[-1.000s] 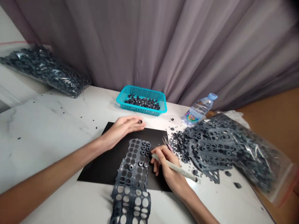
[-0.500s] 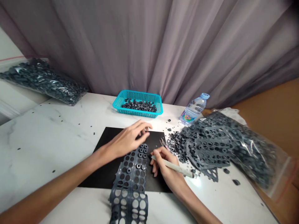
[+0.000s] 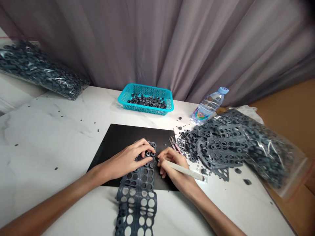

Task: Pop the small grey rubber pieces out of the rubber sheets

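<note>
Purple-grey curtain (image 3: 128, 39) backs a white marbled table (image 3: 64, 141) in my head view; on it, partly over a black mat (image 3: 118, 136), lies the perforated sheet (image 3: 138, 194); I judge it light, rubbery and bendy, best held by its edge; its upper part runs under my left hand (image 3: 131, 159), fingers curled over small rings (image 3: 148, 153), though whether they pinch one I cannot tell; my right hand (image 3: 176, 164), closed around a pale pen-like tool (image 3: 185, 171), sits just right of the sheet.
</note>
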The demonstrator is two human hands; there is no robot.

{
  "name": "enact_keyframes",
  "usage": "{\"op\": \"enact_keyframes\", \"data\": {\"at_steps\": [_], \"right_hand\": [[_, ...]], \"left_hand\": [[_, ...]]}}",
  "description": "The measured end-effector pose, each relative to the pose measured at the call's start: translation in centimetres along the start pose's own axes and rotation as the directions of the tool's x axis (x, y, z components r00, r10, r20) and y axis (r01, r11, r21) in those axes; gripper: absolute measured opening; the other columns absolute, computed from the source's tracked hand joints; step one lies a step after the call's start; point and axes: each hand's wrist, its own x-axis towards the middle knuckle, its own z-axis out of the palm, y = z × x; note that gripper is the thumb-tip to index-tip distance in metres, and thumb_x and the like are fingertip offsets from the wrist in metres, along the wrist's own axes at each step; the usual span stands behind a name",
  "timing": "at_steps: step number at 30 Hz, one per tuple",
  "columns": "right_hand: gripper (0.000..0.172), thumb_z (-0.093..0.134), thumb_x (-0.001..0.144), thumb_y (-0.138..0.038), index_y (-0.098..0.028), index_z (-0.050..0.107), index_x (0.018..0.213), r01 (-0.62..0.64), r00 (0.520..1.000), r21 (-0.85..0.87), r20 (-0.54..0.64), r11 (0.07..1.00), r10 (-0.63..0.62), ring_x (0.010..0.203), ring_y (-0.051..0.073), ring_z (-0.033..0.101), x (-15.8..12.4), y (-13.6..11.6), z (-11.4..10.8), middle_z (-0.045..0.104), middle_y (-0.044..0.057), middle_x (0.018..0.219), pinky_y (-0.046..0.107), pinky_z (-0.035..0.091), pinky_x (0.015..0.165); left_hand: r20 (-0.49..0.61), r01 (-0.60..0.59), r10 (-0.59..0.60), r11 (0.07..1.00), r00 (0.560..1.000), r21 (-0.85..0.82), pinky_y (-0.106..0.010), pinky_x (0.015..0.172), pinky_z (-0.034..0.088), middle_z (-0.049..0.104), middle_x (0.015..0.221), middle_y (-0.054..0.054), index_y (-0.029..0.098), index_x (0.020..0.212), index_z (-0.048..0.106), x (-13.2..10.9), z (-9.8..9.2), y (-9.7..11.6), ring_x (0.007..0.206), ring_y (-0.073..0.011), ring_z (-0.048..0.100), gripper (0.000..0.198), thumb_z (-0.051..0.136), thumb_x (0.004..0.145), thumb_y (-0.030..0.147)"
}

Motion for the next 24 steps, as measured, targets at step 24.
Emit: {"op": "enact_keyframes", "data": {"at_steps": [24], "right_hand": [[0.006, 0.058, 0.088, -0.020, -0.021, 0.058, 0.093, 0.009, 1.000, -0.048, 0.023, 0.999, -0.008, 0.057, 0.011, 0.059, -0.03, -0.37, 0.15, 0.062, -0.003, 0.073, 0.019, 0.047, 0.049]], "left_hand": [[0.009, -0.025, 0.024, 0.986, 1.000, 0.165, -0.035, 0.095, 0.052, 0.058, 0.120, -0.003, 0.029, 0.124, 0.064, -0.23, 0.40, 0.31, 0.096, -0.0181, 0.066, 0.023, 0.051, 0.106, 0.035]]}}
